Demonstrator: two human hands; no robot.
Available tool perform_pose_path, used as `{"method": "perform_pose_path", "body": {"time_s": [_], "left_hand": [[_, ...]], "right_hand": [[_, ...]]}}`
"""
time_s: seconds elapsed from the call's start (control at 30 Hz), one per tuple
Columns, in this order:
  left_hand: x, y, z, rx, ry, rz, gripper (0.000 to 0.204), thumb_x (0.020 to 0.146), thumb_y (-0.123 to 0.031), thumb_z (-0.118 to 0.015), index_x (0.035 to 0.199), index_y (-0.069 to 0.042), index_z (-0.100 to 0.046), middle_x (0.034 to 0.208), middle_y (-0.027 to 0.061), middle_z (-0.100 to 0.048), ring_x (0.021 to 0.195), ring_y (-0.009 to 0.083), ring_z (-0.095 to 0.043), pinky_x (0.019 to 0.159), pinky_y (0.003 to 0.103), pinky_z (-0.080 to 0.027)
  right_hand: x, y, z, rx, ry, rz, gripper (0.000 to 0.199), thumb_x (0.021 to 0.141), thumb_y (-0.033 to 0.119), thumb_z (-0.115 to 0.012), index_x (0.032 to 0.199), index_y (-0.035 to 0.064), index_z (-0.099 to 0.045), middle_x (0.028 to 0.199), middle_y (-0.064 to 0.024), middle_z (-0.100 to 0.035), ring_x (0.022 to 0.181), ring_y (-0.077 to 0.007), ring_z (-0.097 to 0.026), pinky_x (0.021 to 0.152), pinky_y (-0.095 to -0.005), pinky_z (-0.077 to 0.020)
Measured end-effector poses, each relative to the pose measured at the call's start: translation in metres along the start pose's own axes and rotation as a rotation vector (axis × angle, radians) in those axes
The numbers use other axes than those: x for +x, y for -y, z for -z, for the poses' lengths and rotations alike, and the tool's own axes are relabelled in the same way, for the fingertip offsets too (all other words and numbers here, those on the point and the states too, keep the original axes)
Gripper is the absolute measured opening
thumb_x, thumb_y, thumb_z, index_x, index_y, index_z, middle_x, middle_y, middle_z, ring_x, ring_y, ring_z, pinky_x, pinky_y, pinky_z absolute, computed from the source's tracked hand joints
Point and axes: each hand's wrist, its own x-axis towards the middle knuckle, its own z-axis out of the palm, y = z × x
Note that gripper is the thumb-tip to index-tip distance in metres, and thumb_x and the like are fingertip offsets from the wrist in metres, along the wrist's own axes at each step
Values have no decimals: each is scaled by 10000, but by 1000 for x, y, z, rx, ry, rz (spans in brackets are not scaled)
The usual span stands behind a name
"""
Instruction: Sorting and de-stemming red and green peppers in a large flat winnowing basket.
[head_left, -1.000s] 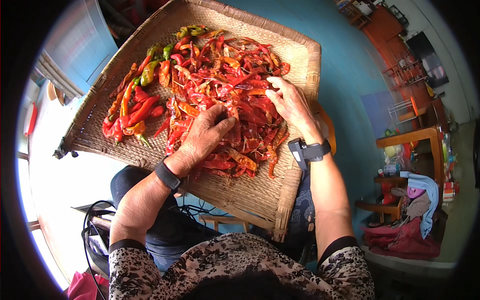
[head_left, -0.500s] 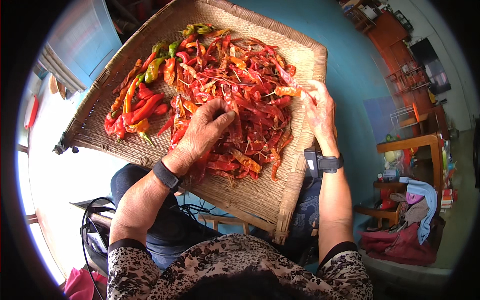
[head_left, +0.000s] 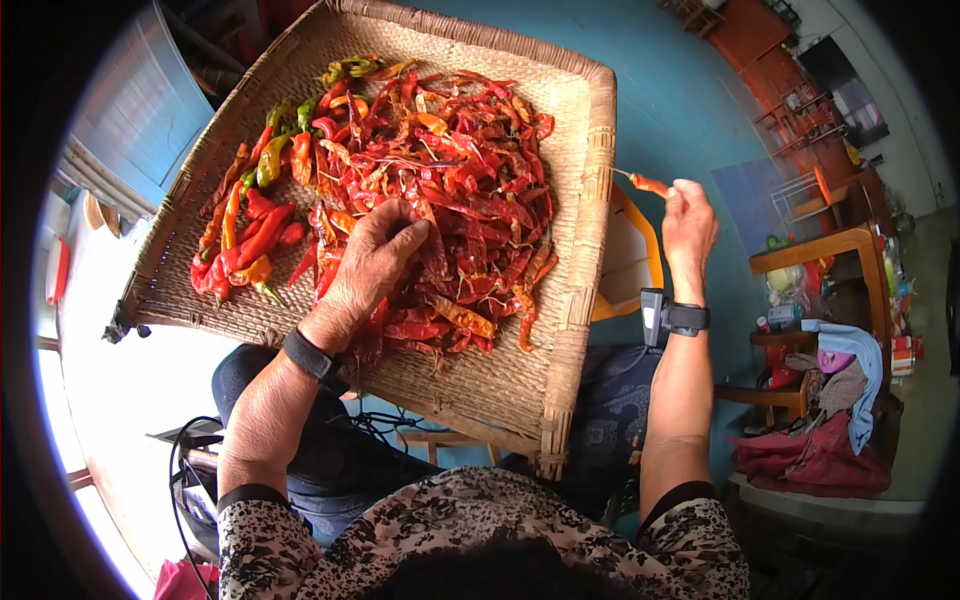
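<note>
A square woven tray rests tilted over my lap, bearing a large heap of dried red chili peppers. My left hand lies on the heap, fingers curled with thumb and forefinger pinched on a red chili. Out past the tray's right rim, my right hand pinches one small orange-red chili, its thin stem pointing left toward the tray. Below and left of that hand, partly hidden by the rim, is a container with an orange-yellow edge.
Fresher red, orange and green peppers sit along the tray's left side. Wooden chair at right, with cloths heaped by it. A blue panel stands at upper left; a black cable hangs at lower left.
My right hand has carried the orange-red chili off the tray's right edge, outward to the right. The tray and left hand appear shifted left in view, uncovering the orange-yellow-edged container.
</note>
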Motion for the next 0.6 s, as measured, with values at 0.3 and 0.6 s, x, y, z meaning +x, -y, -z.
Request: {"method": "perform_pose_path", "body": {"time_s": [0.3,0.6], "left_hand": [[-4,5,2,7,36,-38,116,960,-181,-540,938,-68,-558,815,-31,-571,717,45,-485,652,191,-405],[-12,1,4,-36,59,-1,88,960,-153,-534,950,-79,-579,792,-47,-557,722,28,-493,650,182,-407]], "right_hand": [[-30,127,-37,321,430,413,135,825,34,-649,957,45,-629,880,-124,-619,708,-250,-612,645,-330,-511],[-40,136,-64,362,585,491,152,810,75,-635,924,20,-552,804,-154,-567,758,-358,-560,658,-430,-465]]}}
